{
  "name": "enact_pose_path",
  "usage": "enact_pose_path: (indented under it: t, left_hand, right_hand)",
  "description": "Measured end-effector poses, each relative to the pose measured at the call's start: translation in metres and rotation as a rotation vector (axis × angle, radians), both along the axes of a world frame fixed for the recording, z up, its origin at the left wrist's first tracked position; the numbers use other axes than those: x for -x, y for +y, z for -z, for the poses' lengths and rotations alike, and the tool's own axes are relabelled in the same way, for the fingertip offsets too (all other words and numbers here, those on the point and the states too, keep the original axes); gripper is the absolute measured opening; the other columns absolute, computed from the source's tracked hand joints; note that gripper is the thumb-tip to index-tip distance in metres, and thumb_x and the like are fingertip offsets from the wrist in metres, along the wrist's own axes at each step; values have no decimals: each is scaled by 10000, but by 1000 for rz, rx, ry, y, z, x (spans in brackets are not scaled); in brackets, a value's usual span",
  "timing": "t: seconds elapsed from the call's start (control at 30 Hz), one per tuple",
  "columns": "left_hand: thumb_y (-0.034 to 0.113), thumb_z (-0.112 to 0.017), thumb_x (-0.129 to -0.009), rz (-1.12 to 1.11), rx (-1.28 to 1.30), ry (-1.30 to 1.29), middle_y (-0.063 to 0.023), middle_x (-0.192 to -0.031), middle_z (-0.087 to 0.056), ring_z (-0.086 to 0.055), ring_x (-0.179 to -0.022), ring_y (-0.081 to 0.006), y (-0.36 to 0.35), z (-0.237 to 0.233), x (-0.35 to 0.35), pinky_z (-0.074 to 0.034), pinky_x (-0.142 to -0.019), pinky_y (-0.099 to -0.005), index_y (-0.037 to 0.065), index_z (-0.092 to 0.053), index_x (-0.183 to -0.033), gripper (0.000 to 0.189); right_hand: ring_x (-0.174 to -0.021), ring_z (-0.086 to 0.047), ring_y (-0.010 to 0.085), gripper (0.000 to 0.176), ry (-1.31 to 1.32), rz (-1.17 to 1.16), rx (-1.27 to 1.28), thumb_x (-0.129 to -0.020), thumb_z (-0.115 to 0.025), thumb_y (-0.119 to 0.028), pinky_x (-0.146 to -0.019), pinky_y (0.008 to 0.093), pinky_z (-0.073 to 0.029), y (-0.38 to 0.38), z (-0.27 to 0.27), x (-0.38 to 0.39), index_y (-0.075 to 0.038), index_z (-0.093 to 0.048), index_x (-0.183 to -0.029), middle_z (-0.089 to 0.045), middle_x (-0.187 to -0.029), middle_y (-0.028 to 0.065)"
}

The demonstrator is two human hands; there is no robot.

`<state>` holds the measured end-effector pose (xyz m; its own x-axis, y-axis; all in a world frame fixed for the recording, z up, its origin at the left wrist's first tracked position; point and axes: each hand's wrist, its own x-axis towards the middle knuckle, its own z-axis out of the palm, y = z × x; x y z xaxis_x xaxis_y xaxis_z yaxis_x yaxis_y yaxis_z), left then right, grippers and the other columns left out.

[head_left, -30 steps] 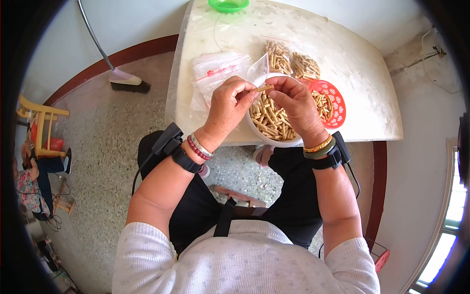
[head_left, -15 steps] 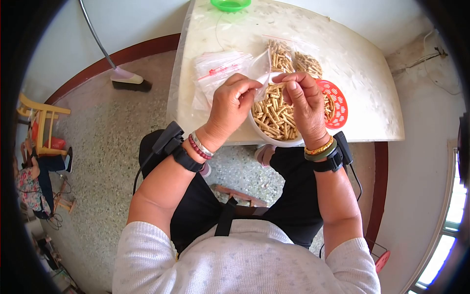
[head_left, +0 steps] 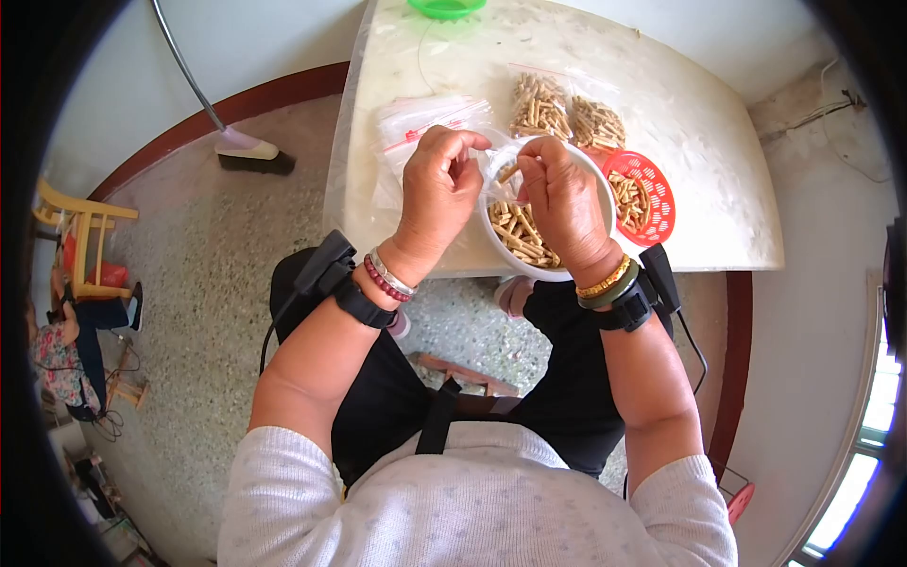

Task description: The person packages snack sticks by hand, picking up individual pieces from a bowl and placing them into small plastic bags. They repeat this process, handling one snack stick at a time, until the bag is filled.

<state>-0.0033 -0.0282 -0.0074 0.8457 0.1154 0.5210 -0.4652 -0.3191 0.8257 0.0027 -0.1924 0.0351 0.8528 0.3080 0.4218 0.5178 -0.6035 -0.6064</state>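
Observation:
Over a white bowl (head_left: 609, 200) of short tan stick pieces (head_left: 518, 236), my left hand (head_left: 439, 180) pinches the edge of a clear plastic bag (head_left: 493, 168) between thumb and fingertips. My right hand (head_left: 562, 194) is closed at the bag's mouth, its fingers around a tan stick piece (head_left: 508, 174) whose end shows. Part of the bowl is hidden beneath my right hand. Left of the bowl lies a stack of clear zip bags (head_left: 402, 142) with red seal lines. Behind it rest two filled bags (head_left: 540, 109) of the same pieces.
A red perforated basket (head_left: 663, 206) with more pieces sits right of the bowl. At the table's far edge is a green dish (head_left: 448, 8). A broom (head_left: 253, 159) leans at the left wall. Farther left, a person (head_left: 59, 369) sits near a wooden chair (head_left: 90, 227).
My right hand has moved left and slightly down to the bag, and a stick piece now shows at its fingertips. My left hand has shifted slightly up and left.

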Motion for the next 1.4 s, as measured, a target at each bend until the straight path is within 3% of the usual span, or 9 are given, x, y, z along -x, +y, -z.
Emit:
enact_pose_path:
  t: [0.27,0.43,0.57,0.67,0.77,0.83,0.9,1.07,1.4]
  left_hand:
    - [-145,-523,-804,-25,-85,-70,-60,-1038,-634,-595,-776,-110,3,-8,-1,-473,-659,-220,29,-668,-1098,371]
    - [-124,-491,-836,77,-73,-64,-95,-1124,-624,-618,-943,-170,4,-4,-6,-479,-792,-249,25,-644,-1173,399]
    - [-126,-500,-835,62,-76,-66,-84,-1138,-620,-612,-935,-140,1,0,-6,-477,-774,-231,26,-626,-1200,415]
    - [-137,-514,-826,57,-30,34,-73,-1161,-612,-597,-923,-93,2,-7,-5,-472,-756,-209,32,-601,-1236,452]
    - [-139,-531,-829,16,-18,20,-69,-1226,-574,-582,-906,-62,6,-7,-10,-470,-750,-193,37,-578,-1265,472]
    - [-120,-556,-837,102,212,-27,-71,-1280,-529,-576,-904,-65,4,-4,-17,-476,-757,-192,39,-568,-1278,469]
    - [-94,-560,-855,133,211,-4,-71,-1296,-506,-573,-936,-74,4,-1,-19,-484,-778,-200,36,-561,-1284,447]
    - [-70,-549,-866,110,-11,105,-80,-1263,-530,-584,-981,-107,0,7,-18,-500,-820,-237,77,-616,-1235,402]
    - [-61,-537,-876,168,-61,86,-121,-1208,-582,-579,-1088,-191,-5,9,-14,-508,-858,-283,92,-704,-1106,323]
  right_hand:
    - [-615,-649,330,103,-228,-23,104,-897,-635,-194,-530,407,-501,5,3,-11,-132,-667,-973,-658,-692,131]
    - [-645,-660,290,140,68,62,-118,-889,-648,-192,-569,361,-510,4,3,-15,-81,-682,-966,-661,-731,159]
    - [-634,-659,213,166,41,58,-103,-910,-632,-168,-586,313,-505,3,4,-19,-53,-680,-1020,-662,-706,145]
    - [-678,-583,71,186,252,31,-444,-961,-572,-135,-608,236,-470,0,-7,-17,-36,-668,-1085,-635,-698,40]
    - [-682,-585,74,196,184,138,-485,-958,-573,-139,-628,231,-473,-21,-4,-33,-40,-661,-1103,-648,-726,39]
    - [-684,-601,103,192,198,216,-393,-931,-600,-162,-650,249,-487,-39,-4,-41,-38,-671,-1061,-656,-733,51]
    - [-697,-644,166,182,295,200,-13,-880,-637,-174,-671,293,-509,-56,13,-53,-45,-686,-998,-679,-759,83]
    - [-786,-667,311,126,298,83,280,-809,-627,-130,-724,389,-523,-57,34,-53,-69,-709,-883,-687,-827,153]
    - [-849,-652,295,146,218,-51,556,-776,-674,-90,-747,370,-508,-40,46,-40,-63,-696,-918,-680,-863,132]
